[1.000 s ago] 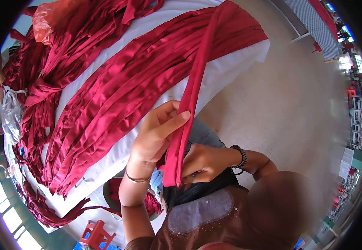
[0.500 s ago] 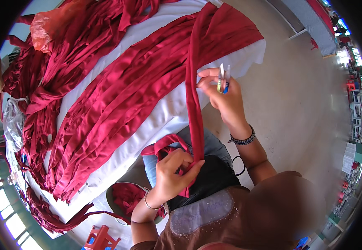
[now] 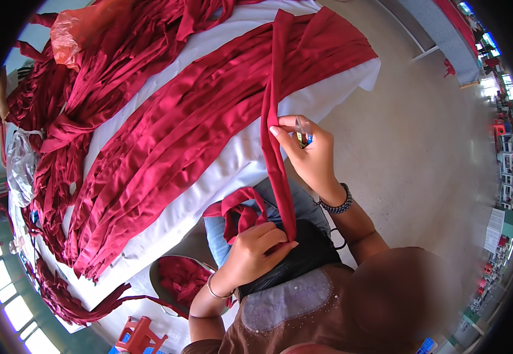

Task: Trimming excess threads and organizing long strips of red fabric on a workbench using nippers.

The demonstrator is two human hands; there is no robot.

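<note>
A long red fabric strip (image 3: 272,159) runs from the far right end of the table down to my lap. My left hand (image 3: 255,251), low over my lap, is closed on its near end, and a loop of the strip (image 3: 242,206) hangs beside the knuckles. Farther up, my right hand (image 3: 309,150) pinches the strip's edge between thumb and fingertips. Small thread snips (image 3: 302,134) are tucked in that same hand, blades pointing up. Many red strips (image 3: 174,130) lie side by side across the white-covered table (image 3: 233,159).
A tangled red fabric heap (image 3: 132,59) covers the table's far left, with an orange plastic bag (image 3: 67,35) on it. Clear plastic (image 3: 21,168) hangs at the left edge. Below stand a bucket (image 3: 156,277) of red fabric and a red stool (image 3: 138,335).
My right hand has come down and in to the strip, its fingers now closed on the edge. My left hand has shifted slightly down and right with its end.
</note>
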